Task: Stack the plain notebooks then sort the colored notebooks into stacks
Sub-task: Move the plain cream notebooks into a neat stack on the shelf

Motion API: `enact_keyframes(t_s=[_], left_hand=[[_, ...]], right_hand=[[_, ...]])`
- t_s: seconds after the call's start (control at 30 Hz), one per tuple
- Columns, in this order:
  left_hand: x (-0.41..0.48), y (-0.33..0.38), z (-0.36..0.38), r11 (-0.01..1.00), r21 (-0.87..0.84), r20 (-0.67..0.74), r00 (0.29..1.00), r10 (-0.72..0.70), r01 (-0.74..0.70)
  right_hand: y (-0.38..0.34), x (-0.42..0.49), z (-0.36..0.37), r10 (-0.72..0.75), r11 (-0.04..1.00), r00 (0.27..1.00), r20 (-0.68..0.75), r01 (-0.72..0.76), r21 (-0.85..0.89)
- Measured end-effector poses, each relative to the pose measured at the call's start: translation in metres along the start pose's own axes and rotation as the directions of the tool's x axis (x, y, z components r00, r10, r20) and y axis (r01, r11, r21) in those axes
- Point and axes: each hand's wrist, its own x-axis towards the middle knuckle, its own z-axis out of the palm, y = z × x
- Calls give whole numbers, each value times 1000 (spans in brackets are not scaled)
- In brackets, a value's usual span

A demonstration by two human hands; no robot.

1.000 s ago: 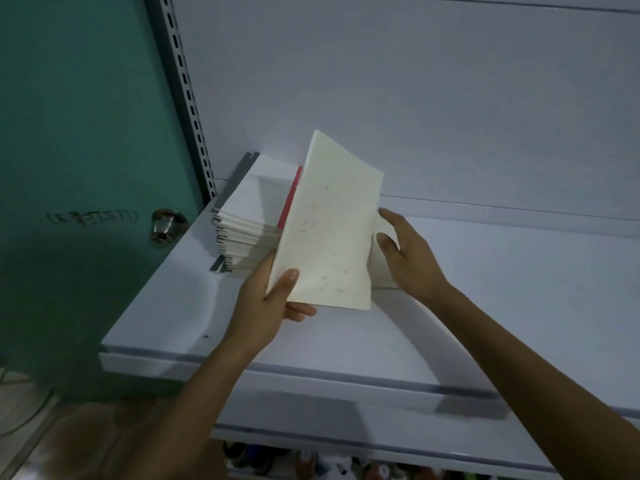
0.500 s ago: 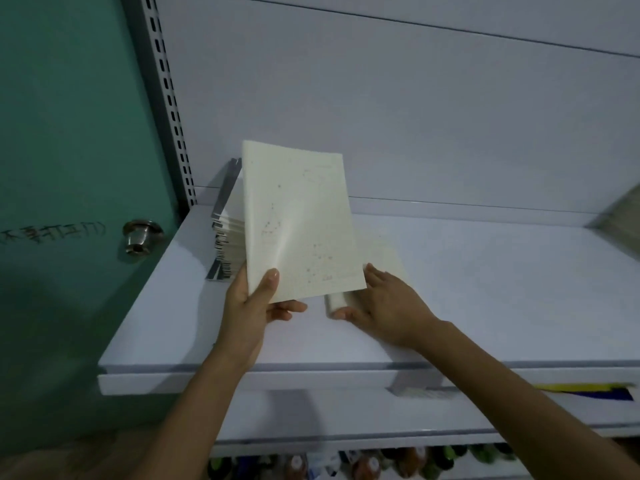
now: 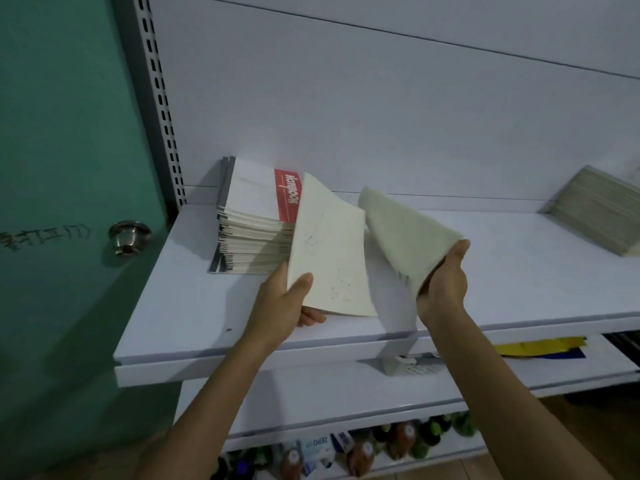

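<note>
A: What does the left grip point(image 3: 280, 306) hold?
B: One cream notebook point(image 3: 329, 251), pinched at its lower corner, tilted above the shelf point(image 3: 194, 306).
A: And the right grip point(image 3: 443, 282)?
B: A thin cream bundle point(image 3: 405, 237), held clear of the shelf. At left, the red-banded stack point(image 3: 256, 220); far right, another stack point(image 3: 595, 216).

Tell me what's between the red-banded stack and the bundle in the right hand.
Head view: one cream notebook, held tilted by the left hand.
</note>
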Motion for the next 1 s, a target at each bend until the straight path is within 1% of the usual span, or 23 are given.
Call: enact_keyframes(t_s=[0.03,0.07,0.1,0.13,0.17,0.2,0.23,0.27,0.3,0.37,0.43,0.57,0.6,0.67,0.7,0.73,0.8,0.83,0.87,0.93,1.0], left_hand=[[1,-1,1,999,54,25,1000,-2,1],[2,-2,1,995,103,43,999,-2,-2],[3,-3,1,990,138,55,998,0,-7],[4,-3,0,988,157,59,998,2,-11],[4,-3,0,986,166,59,998,5,-15],[4,-3,0,983,182,53,999,9,-18],[4,-3,0,977,211,43,999,20,-29],[4,-3,-1,968,247,35,999,40,-48],[5,-3,-1,959,275,32,998,56,-63],[7,-6,-1,953,295,32,998,59,-66],[9,-11,-2,947,314,22,998,57,-61],[9,-13,-3,942,329,17,998,66,-68],[8,-13,-3,943,327,19,998,64,-66],[5,-9,-3,942,329,14,998,67,-68],[3,-6,-2,947,315,4,998,70,-68],[-1,-1,-1,961,270,-10,997,71,-66],[-14,11,5,993,105,-34,998,50,-46],[-22,17,10,998,32,-46,998,46,-45],[-31,20,17,998,-22,-56,997,49,-51],[-50,23,38,992,-107,-57,997,57,-63],[-68,20,72,982,-179,-28,998,53,-57]], right_hand=[[3,-8,2,-47,998,999,-10,47,-34],[8,-18,5,-127,985,992,11,127,-118],[15,-29,7,-226,945,970,91,241,-220],[26,-38,6,-329,868,918,220,386,-312],[39,-47,4,-386,765,844,373,519,-382],[53,-51,-1,-401,650,762,509,628,-428],[65,-52,-5,-411,535,680,608,719,-443],[74,-53,-9,-425,444,619,660,778,-444],[77,-53,-11,-439,409,600,669,796,-446],[79,-54,-13,-446,442,627,638,775,-452],[80,-54,-14,-456,453,638,620,766,-455],[76,-56,-11,-425,528,689,587,715,-458],[72,-57,-11,-398,584,711,579,684,-438],[60,-58,-13,-327,738,775,540,567,-366],[53,-58,-16,-323,780,799,507,528,-337],[47,-58,-22,-347,792,819,457,517,-325],[38,-58,-42,-408,806,850,332,506,-306],[33,-59,-54,-409,828,871,273,480,-289],[28,-60,-68,-386,856,893,231,440,-271],[19,-60,-98,-282,912,939,199,326,-249],[7,-58,-131,-144,939,958,248,211,-272]])
